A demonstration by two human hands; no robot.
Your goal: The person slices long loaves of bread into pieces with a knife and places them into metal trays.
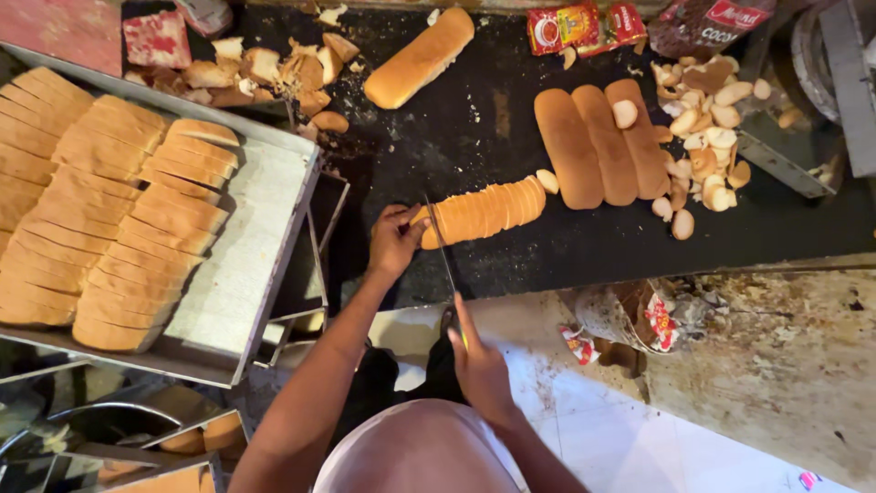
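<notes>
Slicing a long bread loaf, near its last uncut end.

The right hand [479, 361] grips the knife [444, 256], blade laid across the loaf [484, 212] at frame centre on the dark counter [474, 137]; the left hand [394, 242] pinches the loaf's uncut left end. The next cut seems to call for keeping fingertips clear of the blade. Both forearms reach up from the lower frame; a tray [246, 265] of slices sits left.

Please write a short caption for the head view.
Left hand steadies sliced loaf while right hand cuts with knife.
</notes>
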